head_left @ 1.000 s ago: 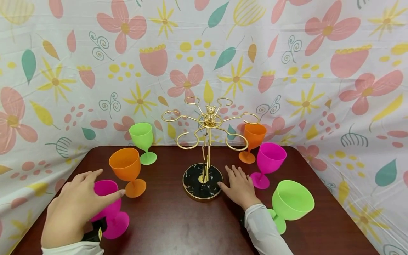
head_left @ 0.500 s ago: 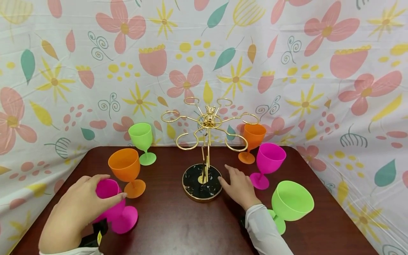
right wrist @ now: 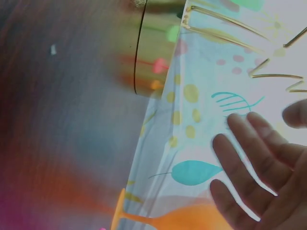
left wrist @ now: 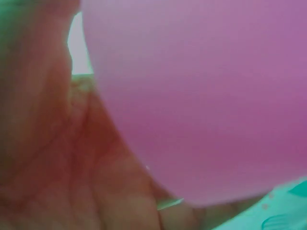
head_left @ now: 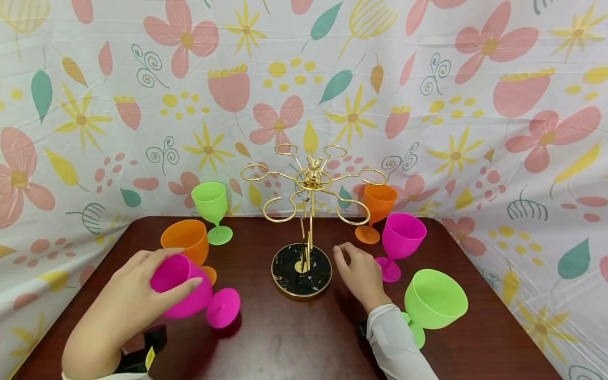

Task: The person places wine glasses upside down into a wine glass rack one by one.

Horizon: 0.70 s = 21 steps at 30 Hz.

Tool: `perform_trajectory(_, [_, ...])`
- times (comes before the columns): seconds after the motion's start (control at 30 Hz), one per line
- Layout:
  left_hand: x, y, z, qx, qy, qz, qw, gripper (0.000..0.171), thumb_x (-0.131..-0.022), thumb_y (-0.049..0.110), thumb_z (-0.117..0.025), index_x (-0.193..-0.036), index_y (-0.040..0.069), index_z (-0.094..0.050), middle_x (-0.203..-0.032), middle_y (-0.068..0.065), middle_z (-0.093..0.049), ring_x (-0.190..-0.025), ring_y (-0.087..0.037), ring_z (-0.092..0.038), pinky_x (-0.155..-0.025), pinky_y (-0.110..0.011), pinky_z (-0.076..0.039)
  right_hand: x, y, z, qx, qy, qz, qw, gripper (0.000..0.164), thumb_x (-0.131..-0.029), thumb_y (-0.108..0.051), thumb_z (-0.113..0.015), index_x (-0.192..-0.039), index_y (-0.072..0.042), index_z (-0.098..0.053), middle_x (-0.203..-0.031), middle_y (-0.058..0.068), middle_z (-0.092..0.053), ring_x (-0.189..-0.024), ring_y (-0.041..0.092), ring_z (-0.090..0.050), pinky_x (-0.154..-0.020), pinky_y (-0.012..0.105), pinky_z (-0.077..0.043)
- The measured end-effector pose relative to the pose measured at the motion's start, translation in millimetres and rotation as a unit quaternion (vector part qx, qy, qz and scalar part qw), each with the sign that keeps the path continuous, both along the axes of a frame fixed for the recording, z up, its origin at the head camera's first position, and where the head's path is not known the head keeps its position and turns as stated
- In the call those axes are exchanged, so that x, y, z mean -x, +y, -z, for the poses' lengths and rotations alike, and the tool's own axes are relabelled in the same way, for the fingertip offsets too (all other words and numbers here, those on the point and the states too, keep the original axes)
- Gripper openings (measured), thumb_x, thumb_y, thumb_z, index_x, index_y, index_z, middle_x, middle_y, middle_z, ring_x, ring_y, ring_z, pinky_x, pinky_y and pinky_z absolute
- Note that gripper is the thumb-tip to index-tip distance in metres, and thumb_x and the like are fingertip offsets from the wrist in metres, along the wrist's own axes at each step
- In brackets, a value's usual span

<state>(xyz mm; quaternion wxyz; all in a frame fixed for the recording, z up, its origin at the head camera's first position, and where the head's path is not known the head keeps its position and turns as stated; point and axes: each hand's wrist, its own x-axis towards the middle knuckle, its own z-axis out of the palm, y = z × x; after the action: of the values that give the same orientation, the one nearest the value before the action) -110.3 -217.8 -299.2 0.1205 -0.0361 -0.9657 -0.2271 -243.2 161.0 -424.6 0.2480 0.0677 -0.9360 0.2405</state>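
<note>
My left hand (head_left: pixel 125 298) grips the bowl of a magenta plastic goblet (head_left: pixel 197 295), thumb on the near side and fingers over the far side. The goblet is tilted, its foot pointing right and lifted off the table. In the left wrist view, its pink wall (left wrist: pixel 206 105) fills most of the picture, against the palm. My right hand (head_left: pixel 362 277) holds nothing, its fingers loosely bent, just right of the black round base of a gold goblet rack (head_left: pixel 311 287). In the right wrist view, the fingers are spread apart, nothing between them. The rack's rings hold no goblets.
An orange goblet (head_left: pixel 185 237) stands behind the held one, a green goblet (head_left: pixel 210 203) farther back. On the right stand another orange goblet (head_left: pixel 378 203), a magenta goblet (head_left: pixel 404 236) and a green goblet (head_left: pixel 434 301) beside my right sleeve. A floral cloth (head_left: pixel 304 68) hangs behind the table.
My left hand has closed on the near-left magenta goblet, tilted and raised it and moved it right, partly covering the orange goblet. The right hand's fingers have bent slightly, drawing off the rack's base.
</note>
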Motion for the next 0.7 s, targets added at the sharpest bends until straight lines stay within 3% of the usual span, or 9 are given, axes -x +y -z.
perform_trajectory(0.13, [5.2,5,0.5,-0.027,0.025,0.039,0.9986,0.060,-0.082,0.056,-0.062,-0.130,0.023,-0.050,-0.120,-0.009,-0.051,-0.110,-0.026,-0.046,-0.086,-0.053,-0.043,-1.8,-1,-4.7,0.013,0.028,-0.007,0.999,0.033,-0.094,-0.050,-0.044,-0.089,-0.028,-0.068,-0.084,-0.007,-0.071,-0.073,0.016,-0.065,-0.063,0.036,-0.050])
perform_trajectory(0.3, [14.5,12,3.1,-0.063,0.038,0.083,0.9939,0.050,-0.089,0.048,-0.056,-0.133,0.024,-0.046,-0.127,-0.004,-0.048,-0.116,-0.021,-0.043,-0.092,-0.051,-0.040,-6.5,-4,-10.4,0.039,0.076,-0.034,0.996,0.022,-0.093,-0.043,-0.051,-0.088,-0.029,-0.068,-0.084,-0.011,-0.070,-0.069,0.008,-0.061,-0.058,0.027,-0.047])
perform_trajectory(0.47, [27.6,11,9.2,-0.087,0.025,0.108,0.9901,0.049,-0.094,0.043,-0.050,-0.136,0.020,-0.041,-0.127,-0.005,-0.047,-0.117,-0.023,-0.043,-0.094,-0.050,-0.040,-12.7,-7,-19.6,0.113,0.106,-0.143,0.978,0.015,-0.094,-0.032,-0.054,-0.097,-0.026,-0.067,-0.084,-0.012,-0.068,-0.072,0.003,-0.062,-0.058,0.020,-0.050])
perform_trajectory(0.57, [33.9,10,12.9,-0.097,0.017,0.114,0.9886,0.049,-0.095,0.041,-0.048,-0.136,0.017,-0.039,-0.125,-0.006,-0.048,-0.117,-0.023,-0.044,-0.093,-0.050,-0.042,-17.9,-10,-26.4,0.151,0.089,-0.217,0.960,0.014,-0.094,-0.025,-0.056,-0.105,-0.023,-0.065,-0.090,-0.008,-0.069,-0.076,0.005,-0.065,-0.064,0.019,-0.052])
perform_trajectory(0.7, [39.0,12,16.2,-0.103,0.018,0.123,0.9868,0.047,-0.096,0.040,-0.046,-0.136,0.016,-0.038,-0.123,-0.005,-0.049,-0.116,-0.022,-0.045,-0.092,-0.048,-0.044,-28.0,-15,-38.0,0.179,0.038,-0.284,0.941,0.025,-0.092,-0.015,-0.059,-0.116,-0.022,-0.061,-0.102,0.000,-0.069,-0.088,0.010,-0.066,-0.074,0.023,-0.053])
